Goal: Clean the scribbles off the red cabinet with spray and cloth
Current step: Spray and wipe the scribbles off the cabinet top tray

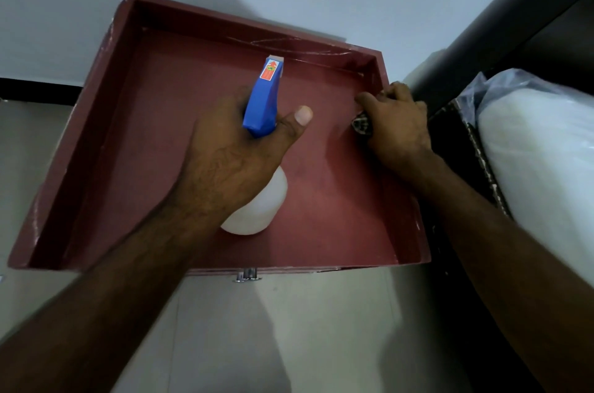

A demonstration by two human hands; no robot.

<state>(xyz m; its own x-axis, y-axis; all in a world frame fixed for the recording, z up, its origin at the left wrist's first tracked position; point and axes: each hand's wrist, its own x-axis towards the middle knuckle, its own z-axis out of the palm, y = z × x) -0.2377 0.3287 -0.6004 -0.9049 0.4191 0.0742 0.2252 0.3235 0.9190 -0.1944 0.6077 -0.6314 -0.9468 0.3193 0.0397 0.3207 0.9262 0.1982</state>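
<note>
Bottle (262,100) looks light and rigid, left hand (231,151) curled round its neck above the cabinet (154,122) middle, while right hand (398,122) bunches a soft, limp cloth (361,124) against the right wall near the far corner.

The left forearm (128,264) and the right forearm (482,232) are bare and a little hairy, and the left hand (225,161) shows a short-cut thumbnail (303,114).

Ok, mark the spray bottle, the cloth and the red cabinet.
spray bottle (261,97), head view, on its blue trigger head.
cloth (361,124), head view, on its visible patterned corner.
red cabinet (167,110), head view, on its bare top panel.
</note>
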